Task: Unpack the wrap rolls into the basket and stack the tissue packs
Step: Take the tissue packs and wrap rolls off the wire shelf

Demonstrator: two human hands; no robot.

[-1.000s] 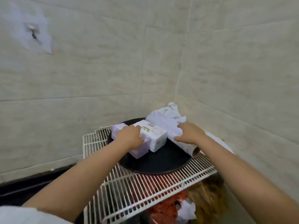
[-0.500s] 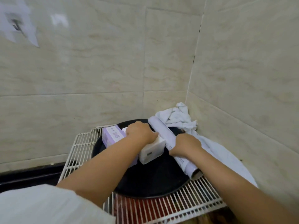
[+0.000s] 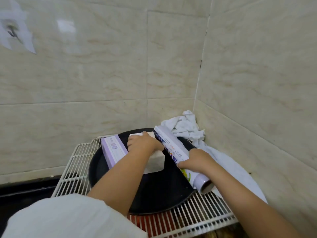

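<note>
A white tissue pack (image 3: 155, 162) lies on a round black tray (image 3: 159, 194), with a purple-and-white tissue pack (image 3: 114, 152) right beside it on the left. My left hand (image 3: 144, 143) presses down on top of the white pack. A wrap roll (image 3: 173, 148) in a white printed wrapper lies slanted along the tray's right side, its open tube end (image 3: 206, 187) toward me. My right hand (image 3: 195, 160) grips the roll near its near end.
The tray rests on a white wire rack (image 3: 197, 215) in a tiled corner. A crumpled white cloth (image 3: 185, 126) sits in the corner behind the roll. A white round plate or lid (image 3: 240, 176) lies at the right. Red items show beneath the rack.
The view has shifted closer and to the right. My left hand stays on the white tissue pack. My right hand has slid down the roll toward its near end.
</note>
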